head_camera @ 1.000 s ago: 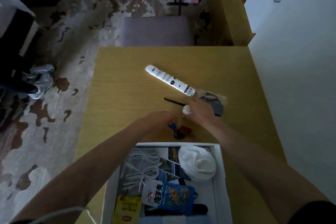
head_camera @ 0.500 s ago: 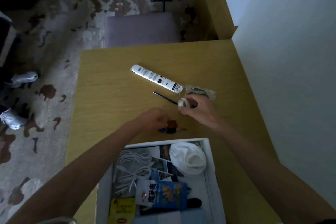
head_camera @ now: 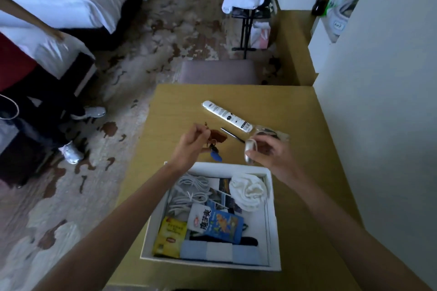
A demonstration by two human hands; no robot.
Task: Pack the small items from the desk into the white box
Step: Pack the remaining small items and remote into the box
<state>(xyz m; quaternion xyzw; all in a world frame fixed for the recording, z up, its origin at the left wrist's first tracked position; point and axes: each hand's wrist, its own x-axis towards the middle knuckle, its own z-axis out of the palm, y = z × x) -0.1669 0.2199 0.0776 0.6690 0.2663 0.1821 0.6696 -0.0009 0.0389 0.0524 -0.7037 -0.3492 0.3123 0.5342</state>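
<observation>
Head view: left fingers (head_camera: 201, 131) pinched on brown leathery keychain (head_camera: 216, 137), right fingers (head_camera: 254, 156) around round white roll (head_camera: 249, 149).

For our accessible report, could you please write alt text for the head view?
Over a desk, the left hand holds a key bunch and the right hand pinches a small white item, just beyond an open white box of cables, snack packets and a white cloth. A white tube, black pen and clear bag lie farther back.

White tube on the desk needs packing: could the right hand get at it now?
Probably not: the path to the white tube looks free, but the right hand holds a white object.
</observation>
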